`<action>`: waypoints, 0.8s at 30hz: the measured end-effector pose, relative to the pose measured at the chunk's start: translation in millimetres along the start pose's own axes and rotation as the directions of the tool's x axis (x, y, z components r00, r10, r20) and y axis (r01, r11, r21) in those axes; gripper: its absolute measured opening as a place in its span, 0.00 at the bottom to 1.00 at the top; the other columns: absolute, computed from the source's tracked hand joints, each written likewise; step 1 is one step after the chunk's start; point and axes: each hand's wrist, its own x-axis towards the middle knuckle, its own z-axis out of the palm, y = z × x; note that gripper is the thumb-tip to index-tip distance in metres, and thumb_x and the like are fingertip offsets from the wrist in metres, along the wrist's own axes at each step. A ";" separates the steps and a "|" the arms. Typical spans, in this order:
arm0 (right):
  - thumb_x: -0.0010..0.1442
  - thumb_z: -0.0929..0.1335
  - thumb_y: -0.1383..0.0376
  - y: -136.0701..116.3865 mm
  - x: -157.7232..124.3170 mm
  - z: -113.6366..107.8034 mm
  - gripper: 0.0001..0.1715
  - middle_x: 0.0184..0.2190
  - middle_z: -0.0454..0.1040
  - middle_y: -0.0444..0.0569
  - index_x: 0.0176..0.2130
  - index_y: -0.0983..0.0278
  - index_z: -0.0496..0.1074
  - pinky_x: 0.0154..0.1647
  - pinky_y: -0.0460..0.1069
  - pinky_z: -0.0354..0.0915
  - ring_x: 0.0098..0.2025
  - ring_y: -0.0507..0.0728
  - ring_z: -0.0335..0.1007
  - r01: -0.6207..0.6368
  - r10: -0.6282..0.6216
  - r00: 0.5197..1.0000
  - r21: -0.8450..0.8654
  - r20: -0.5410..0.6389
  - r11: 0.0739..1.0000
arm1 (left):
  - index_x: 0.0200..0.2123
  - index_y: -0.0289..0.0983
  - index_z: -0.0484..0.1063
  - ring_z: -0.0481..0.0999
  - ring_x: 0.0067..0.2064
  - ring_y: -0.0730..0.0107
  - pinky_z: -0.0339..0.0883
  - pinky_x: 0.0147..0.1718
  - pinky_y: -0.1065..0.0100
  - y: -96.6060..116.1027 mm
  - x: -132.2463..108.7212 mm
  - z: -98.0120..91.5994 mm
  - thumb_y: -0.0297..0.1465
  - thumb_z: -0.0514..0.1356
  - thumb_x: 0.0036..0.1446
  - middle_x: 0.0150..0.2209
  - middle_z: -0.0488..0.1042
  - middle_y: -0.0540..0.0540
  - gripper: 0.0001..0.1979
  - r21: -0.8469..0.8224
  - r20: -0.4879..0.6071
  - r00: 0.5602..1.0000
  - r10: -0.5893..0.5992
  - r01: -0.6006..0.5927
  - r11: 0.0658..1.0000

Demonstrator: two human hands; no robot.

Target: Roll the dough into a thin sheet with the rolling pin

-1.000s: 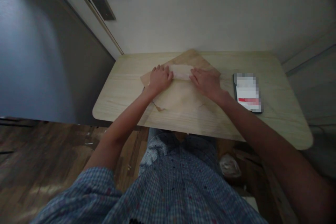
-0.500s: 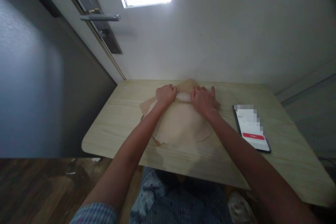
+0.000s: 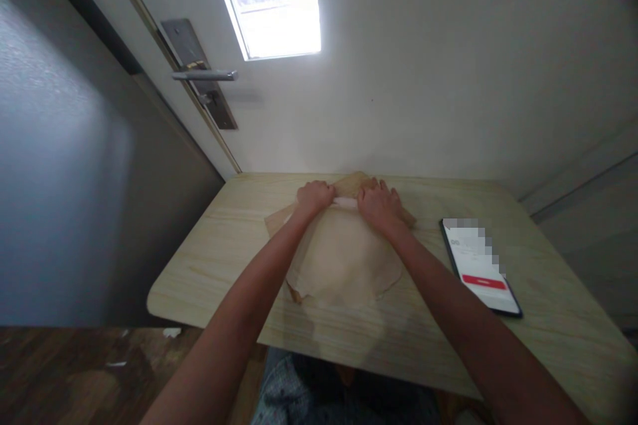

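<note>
A thin beige sheet (image 3: 343,259) with ragged edges lies on the table; whether it is dough or paper I cannot tell. Brown paper (image 3: 356,182) sticks out behind it and at both sides. Across the far edge of the sheet runs a pale roll (image 3: 345,202), visible only between my hands. My left hand (image 3: 315,196) is closed over its left end, knuckles up. At the other end my right hand (image 3: 379,204) presses down with bent fingers, slightly apart at the tips. Both palms hide the ends of the roll.
A phone (image 3: 476,265) with a lit screen lies at the right of the pale wooden table (image 3: 209,239). Behind stands a white door (image 3: 423,80) with a metal handle (image 3: 204,75) and a bright window (image 3: 279,6). White scraps (image 3: 172,332) lie on the floor.
The view has tilted up, so everything sits lower in the picture. Both hands stay at the far edge of the sheet; the right hand's fingers look more drawn in.
</note>
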 end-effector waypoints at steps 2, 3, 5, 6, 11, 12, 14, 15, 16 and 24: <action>0.59 0.51 0.62 -0.5 -3.8 0.7 0.24 0.53 0.60 0.56 0.43 0.67 0.69 0.48 0.58 0.49 0.54 0.62 0.50 -0.002 0.002 1.000 -0.012 -0.002 1.000 | 0.42 0.37 0.68 0.68 0.45 0.55 0.62 0.38 0.58 -1.8 -1.4 -2.6 0.38 0.39 0.55 0.46 0.68 0.40 0.22 0.008 0.075 0.997 0.026 -0.026 1.000; 0.59 0.51 0.62 -0.9 -6.4 0.2 0.24 0.52 0.60 0.56 0.43 0.67 0.69 0.48 0.58 0.50 0.54 0.62 0.51 0.006 -0.006 1.000 -0.016 -0.008 1.000 | 0.43 0.38 0.67 0.68 0.45 0.55 0.62 0.38 0.58 -2.7 -2.7 -3.6 0.38 0.39 0.55 0.47 0.67 0.40 0.22 0.011 0.094 0.995 0.035 -0.036 0.999; 0.60 0.50 0.62 -1.8 -13.7 -2.6 0.25 0.49 0.64 0.56 0.42 0.67 0.69 0.46 0.56 0.52 0.51 0.61 0.55 0.028 -0.029 0.999 -0.024 -0.030 0.999 | 0.46 0.38 0.65 0.68 0.45 0.55 0.62 0.38 0.57 -3.8 -7.9 -4.4 0.39 0.38 0.56 0.46 0.67 0.39 0.23 0.015 0.100 0.994 0.045 -0.046 0.999; 0.60 0.50 0.62 -2.2 -18.4 -4.4 0.25 0.47 0.66 0.56 0.41 0.67 0.69 0.45 0.55 0.53 0.50 0.60 0.57 0.042 -0.043 0.998 -0.030 -0.044 0.999 | 0.46 0.38 0.63 0.68 0.45 0.55 0.62 0.38 0.57 -4.2 -12.1 -4.3 0.39 0.37 0.56 0.46 0.67 0.40 0.23 0.019 0.090 0.995 0.047 -0.049 0.999; 0.60 0.51 0.62 -3.0 -47.2 -9.5 0.24 0.43 0.69 0.54 0.45 0.67 0.67 0.46 0.53 0.52 0.45 0.58 0.61 0.139 -0.144 0.986 -0.060 -0.085 0.989 | 0.50 0.39 0.58 0.68 0.43 0.59 0.61 0.38 0.60 -6.1 -44.9 -2.1 0.39 0.35 0.58 0.44 0.67 0.41 0.22 0.096 -0.066 0.989 0.133 -0.127 0.987; 0.60 0.51 0.62 -2.8 -52.1 -9.2 0.24 0.45 0.68 0.54 0.47 0.67 0.65 0.47 0.54 0.51 0.46 0.59 0.60 0.150 -0.156 0.983 -0.067 -0.099 0.986 | 0.50 0.39 0.57 0.68 0.44 0.59 0.60 0.39 0.60 -6.8 -51.1 -2.0 0.38 0.36 0.58 0.45 0.66 0.41 0.22 0.109 -0.092 0.983 0.157 -0.146 0.983; 0.60 0.51 0.62 -2.2 -59.4 -8.4 0.24 0.48 0.66 0.54 0.50 0.67 0.63 0.50 0.57 0.47 0.48 0.60 0.59 0.172 -0.180 0.977 -0.081 -0.112 0.982 | 0.52 0.38 0.56 0.67 0.44 0.60 0.59 0.40 0.61 -8.4 -60.3 -1.8 0.37 0.36 0.59 0.45 0.65 0.41 0.21 0.128 -0.123 0.974 0.190 -0.174 0.976; 0.61 0.51 0.62 -2.0 -61.5 -8.1 0.24 0.49 0.65 0.54 0.50 0.67 0.62 0.51 0.57 0.46 0.49 0.60 0.58 0.179 -0.187 0.976 -0.082 -0.112 0.980 | 0.52 0.38 0.55 0.67 0.45 0.60 0.58 0.41 0.61 -9.2 -62.9 -1.5 0.37 0.37 0.59 0.46 0.65 0.41 0.21 0.131 -0.132 0.971 0.201 -0.184 0.974; 0.61 0.51 0.62 -1.9 -62.6 -7.9 0.25 0.50 0.64 0.55 0.51 0.67 0.62 0.51 0.58 0.46 0.49 0.60 0.58 0.182 -0.190 0.976 -0.081 -0.107 0.980 | 0.52 0.38 0.55 0.66 0.45 0.61 0.57 0.41 0.61 -9.9 -64.2 -0.8 0.37 0.37 0.59 0.46 0.65 0.41 0.21 0.130 -0.139 0.968 0.208 -0.190 0.973; 0.60 0.50 0.62 -2.5 -42.2 -5.6 0.25 0.46 0.68 0.54 0.49 0.67 0.64 0.45 0.52 0.54 0.47 0.59 0.61 0.154 -0.160 0.984 -0.076 -0.079 0.985 | 0.43 0.38 0.64 0.67 0.45 0.64 0.55 0.43 0.62 -6.2 -43.5 10.2 0.35 0.38 0.59 0.42 0.69 0.44 0.19 0.060 -0.242 0.962 0.129 -0.118 0.991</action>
